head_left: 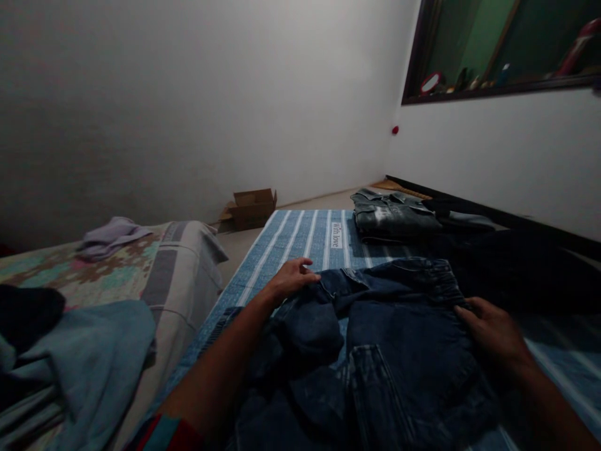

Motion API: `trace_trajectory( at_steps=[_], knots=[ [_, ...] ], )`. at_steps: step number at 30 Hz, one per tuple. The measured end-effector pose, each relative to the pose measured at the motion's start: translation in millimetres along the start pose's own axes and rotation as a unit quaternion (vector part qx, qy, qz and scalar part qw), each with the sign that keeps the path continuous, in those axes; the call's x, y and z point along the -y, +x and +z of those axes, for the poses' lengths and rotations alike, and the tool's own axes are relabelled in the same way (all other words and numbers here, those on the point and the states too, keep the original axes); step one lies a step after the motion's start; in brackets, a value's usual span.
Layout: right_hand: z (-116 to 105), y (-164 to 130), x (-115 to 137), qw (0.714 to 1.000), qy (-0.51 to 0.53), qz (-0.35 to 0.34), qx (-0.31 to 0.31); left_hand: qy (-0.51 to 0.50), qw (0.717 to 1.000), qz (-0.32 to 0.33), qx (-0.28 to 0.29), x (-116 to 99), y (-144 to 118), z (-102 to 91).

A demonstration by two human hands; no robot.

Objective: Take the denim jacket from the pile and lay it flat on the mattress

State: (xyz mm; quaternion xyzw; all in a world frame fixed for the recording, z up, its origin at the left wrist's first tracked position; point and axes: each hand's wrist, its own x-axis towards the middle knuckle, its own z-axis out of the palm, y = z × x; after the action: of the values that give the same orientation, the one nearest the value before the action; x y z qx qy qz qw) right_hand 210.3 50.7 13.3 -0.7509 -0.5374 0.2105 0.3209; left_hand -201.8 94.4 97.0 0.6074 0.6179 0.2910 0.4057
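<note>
A pair of dark blue jeans (385, 338) lies spread on a blue striped sheet (300, 241) in front of me. My left hand (292, 277) rests at the left end of the waistband, fingers spread and pinching the denim edge. My right hand (493, 331) presses on the right side of the waistband, fingers curled over the cloth. Beyond the jeans lies a folded grey denim garment (394, 216).
A second bed at the left carries a patterned cover (94, 263), a lilac cloth (110, 237) and light blue clothes (89, 363). A cardboard box (251, 208) stands on the floor by the wall. Dark clothes (511, 263) lie at the right. A shelf niche (507, 50) is above.
</note>
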Motion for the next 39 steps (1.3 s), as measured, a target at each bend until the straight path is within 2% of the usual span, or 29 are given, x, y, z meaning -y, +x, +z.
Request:
trace_trajectory(
  at_steps=[3,6,11,12,14,17,19,20,21,22,25,27,30,33,35,37,39],
  knots=[
    [3.7,-3.2,-5.7,1.0,0.015,0.02,0.017,0.052,0.997,-0.042,0.048,2.1,-22.9,-6.0],
    [4.2,-5.2,-5.9,0.999,0.034,0.029,0.023,0.072,0.992,-0.061,0.09,5.4,-45.5,-23.2],
    [0.9,-4.3,-2.6,0.998,0.046,0.032,0.021,0.006,0.965,-0.073,0.252,20.8,-72.9,-43.7],
    [0.4,-3.8,-2.5,0.998,0.045,0.031,0.017,-0.003,0.959,-0.079,0.273,24.6,-75.8,-44.3],
    [-0.4,-3.1,-2.9,0.999,0.039,0.028,0.007,-0.013,0.958,-0.083,0.274,30.1,-77.5,-43.9],
    [-1.9,-2.8,-3.2,0.999,0.04,0.024,-0.001,-0.024,0.978,-0.053,0.2,27.9,-66.5,-46.8],
    [-3.6,-3.1,-2.2,0.999,0.044,0.023,-0.007,-0.008,0.995,-0.032,0.098,17.9,-49.4,-54.7],
    [-4.6,-3.5,-1.3,0.999,0.042,0.024,-0.013,0.009,1.0,-0.023,0.018,10.8,-38.1,-60.4],
    [-5.8,-3.8,-0.2,0.999,0.037,0.026,-0.021,0.033,0.996,-0.012,-0.08,2.8,-25.4,-66.7],
    [-7.1,-4.1,0.9,0.999,0.03,0.026,-0.028,0.041,0.99,-0.001,-0.136,-5.7,-11.8,-73.0],
    [-10.8,-4.2,2.4,0.999,0.014,0.022,-0.043,0.053,0.96,0.045,-0.27,-29.8,28.2,-85.7],
    [-12.4,-3.4,0.7,0.998,0.009,0.017,-0.062,0.056,0.946,0.082,-0.309,-40.4,47.1,-83.6],
    [-12.6,-1.5,-5.8,0.997,0.006,0.007,-0.078,0.072,0.95,0.118,-0.281,-41.5,54.1,-64.7],
    [-10.4,-0.5,-12.9,0.997,0.008,0.005,-0.07,0.106,0.961,0.122,-0.226,-25.0,39.1,-42.4],
    [-8.6,-0.6,-15.2,0.997,0.008,0.013,-0.071,0.137,0.971,0.111,-0.164,-8.5,24.8,-33.4],
    [-7.5,-1.1,-15.5,0.997,0.004,0.015,-0.076,0.166,0.979,0.089,-0.077,7.7,13.2,-28.9],
    [-7.0,-1.5,-14.6,0.997,-0.004,0.011,-0.077,0.169,0.984,0.054,-0.02,20.1,7.1,-25.1]
  ],
)
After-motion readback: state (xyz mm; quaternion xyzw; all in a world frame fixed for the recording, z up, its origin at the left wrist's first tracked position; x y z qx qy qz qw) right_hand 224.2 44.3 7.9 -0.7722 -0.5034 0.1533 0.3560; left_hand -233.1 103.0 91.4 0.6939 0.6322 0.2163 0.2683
